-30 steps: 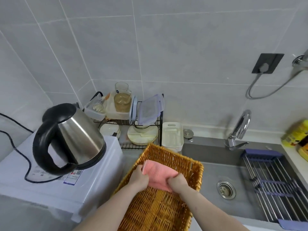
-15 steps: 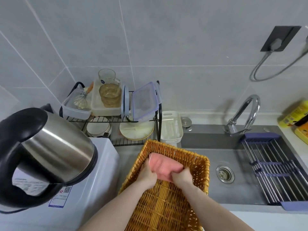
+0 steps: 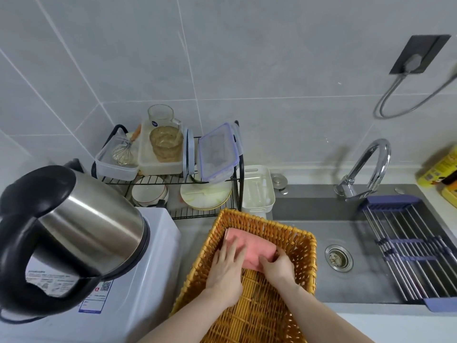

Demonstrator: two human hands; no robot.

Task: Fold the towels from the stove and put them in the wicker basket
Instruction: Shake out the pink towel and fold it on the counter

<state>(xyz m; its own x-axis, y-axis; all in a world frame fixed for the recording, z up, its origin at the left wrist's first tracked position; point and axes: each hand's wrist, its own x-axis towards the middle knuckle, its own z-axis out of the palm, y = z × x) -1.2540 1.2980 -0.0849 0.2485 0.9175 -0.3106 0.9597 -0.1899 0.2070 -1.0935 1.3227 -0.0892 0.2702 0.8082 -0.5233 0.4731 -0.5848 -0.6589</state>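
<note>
Presently in basket [image 3: 300, 246], at far end: one folded pink towel [image 3: 252, 246], pressed flat under straight-fingered left hand [image 3: 226, 264], pinched at right edge by curled right hand [image 3: 279, 266]; stove and further towels out of view, remainder unknown.

Nothing here reads clearly. The white appliance [image 3: 138, 276] under the kettle [image 3: 71, 233] carries a sticker [image 3: 99, 297] with a QR code and blurred print; the glass jug [image 3: 162, 117] bears a small blue illegible label.
</note>
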